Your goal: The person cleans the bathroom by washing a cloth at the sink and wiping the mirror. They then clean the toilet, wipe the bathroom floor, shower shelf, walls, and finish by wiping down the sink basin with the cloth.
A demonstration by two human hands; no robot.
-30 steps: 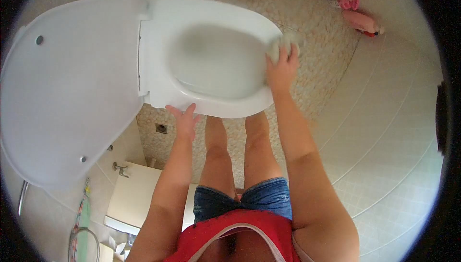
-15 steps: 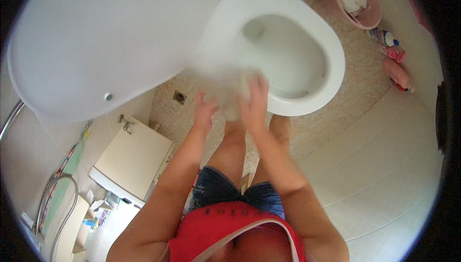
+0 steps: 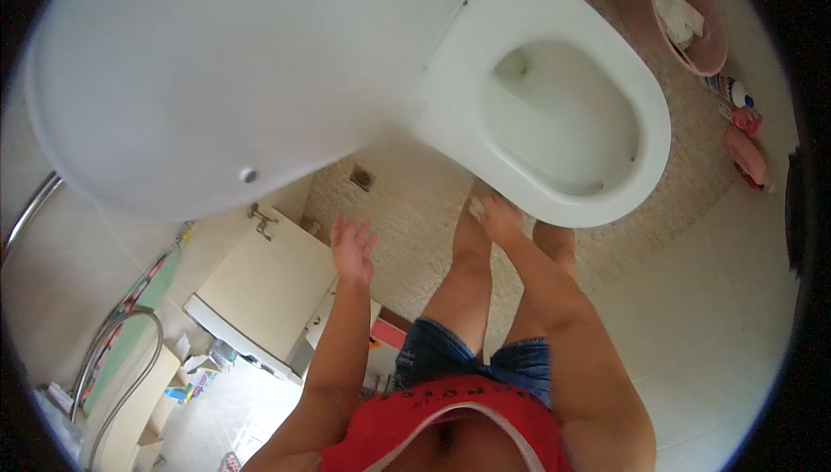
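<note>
The white toilet (image 3: 554,204) stands in front of me, its large lid (image 3: 190,83) raised at the left and its bowl uncovered. My left hand (image 3: 352,251) hangs over the floor left of my legs, open, fingers spread and holding nothing. Just beside the toilet's front rim, above my feet, my right hand (image 3: 499,219) is closed. A small pale piece (image 3: 475,208) shows at its fingertips; its kind is too unclear to name. My right hand's fingers are partly hidden.
A pink basin (image 3: 714,44) with crumpled white paper stands at the upper right, near a bottle (image 3: 738,93) and pink items (image 3: 746,156) along the wall. A floor drain (image 3: 362,178), a cream cabinet (image 3: 264,286) and a metal shower hose (image 3: 130,325) are at the left.
My hands, close together near the bowl before, are now apart. The left has gone left and the right has drawn back beside the rim. The toilet sits further right in view.
</note>
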